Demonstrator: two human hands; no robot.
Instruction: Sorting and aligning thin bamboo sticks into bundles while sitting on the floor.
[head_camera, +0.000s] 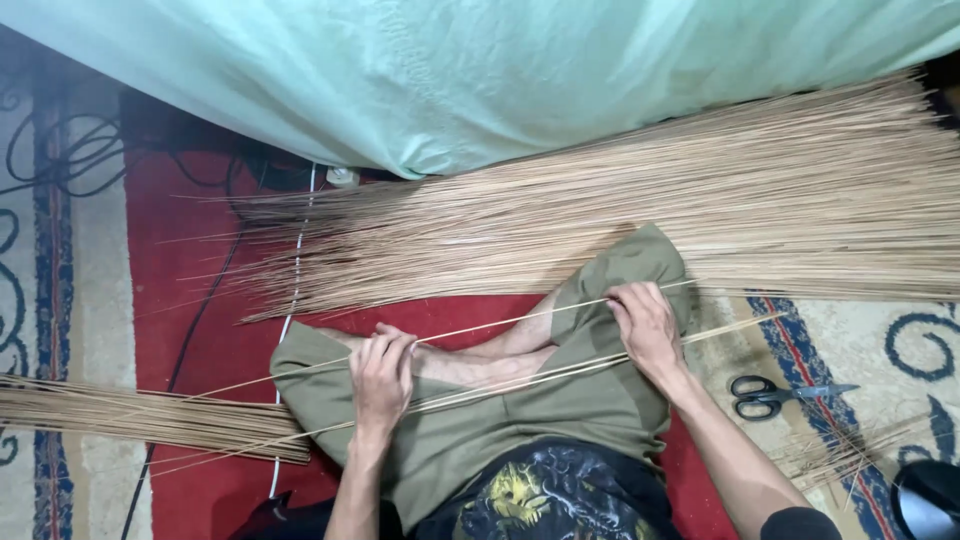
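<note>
Head view: left hand and right hand are each pinching one thin stick stretched between them; scissors are lying just right of the right hand.

Floor: red carpet with cream and blue scrolled border; pale green sheet draped above; black cables trailing across.
</note>
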